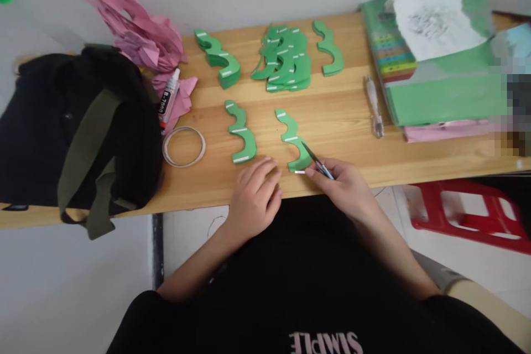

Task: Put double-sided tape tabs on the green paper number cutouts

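Observation:
My right hand (pixel 342 185) is closed around a pair of scissors (pixel 317 161), their dark blades pointing up and left over a wavy green paper cutout (pixel 299 157). That cutout bears white strips on its upper part and middle. A short white strip (pixel 299 172) sits by my right thumb, at the cutout's lower end; whether it is stuck there I cannot tell. My left hand (pixel 256 194) lies on the table's front edge, fingers loosely stretched and holding nothing. Just above it lies another green cutout (pixel 244 141) with white strips.
Along the back are green cutouts: a left stack (pixel 224 61), a heap (pixel 286 58) and a right piece (pixel 329 50). A tape roll (pixel 183 147), glue tube (pixel 169 98), pink paper (pixel 145 38) and black bag (pixel 78 127) occupy the left. Rightward lie a pen (pixel 374 105) and green packs (pixel 448 94).

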A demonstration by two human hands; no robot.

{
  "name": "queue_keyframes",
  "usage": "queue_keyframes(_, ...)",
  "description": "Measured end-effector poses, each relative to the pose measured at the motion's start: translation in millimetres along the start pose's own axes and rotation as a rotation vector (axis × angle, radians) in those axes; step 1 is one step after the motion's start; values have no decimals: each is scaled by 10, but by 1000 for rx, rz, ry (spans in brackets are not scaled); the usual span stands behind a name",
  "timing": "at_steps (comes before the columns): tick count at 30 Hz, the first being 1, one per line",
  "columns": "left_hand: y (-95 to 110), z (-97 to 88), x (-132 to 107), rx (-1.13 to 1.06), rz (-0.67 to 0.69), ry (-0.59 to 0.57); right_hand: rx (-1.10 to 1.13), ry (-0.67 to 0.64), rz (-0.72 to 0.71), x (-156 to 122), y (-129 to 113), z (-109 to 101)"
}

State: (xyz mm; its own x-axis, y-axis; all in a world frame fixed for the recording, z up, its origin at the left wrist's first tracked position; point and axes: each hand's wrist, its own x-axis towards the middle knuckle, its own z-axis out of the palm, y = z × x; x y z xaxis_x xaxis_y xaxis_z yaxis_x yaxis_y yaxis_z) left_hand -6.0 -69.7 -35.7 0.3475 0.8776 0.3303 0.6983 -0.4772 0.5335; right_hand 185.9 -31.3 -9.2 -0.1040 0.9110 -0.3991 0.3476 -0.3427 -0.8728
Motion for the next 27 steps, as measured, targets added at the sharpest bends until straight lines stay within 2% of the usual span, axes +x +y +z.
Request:
queue_keyframes(3,-60,18,-4,41,134,-70,-208,7,-48,70,9,-9)
queue_keyframes(7,-72,38,14,130,180,-154,-387,-22,-91,151,3,-13)
queue_keyframes(11,-69,48,19,168,181,-195,-445,-50,-89,178,6,-15)
queue_keyframes(22,-65,45,38,186,169,-184,-561,8,-102,172,-37,27)
queue_keyframes(27,-59,76,21,263,192,-203,-597,23,-77,157,-42,55)
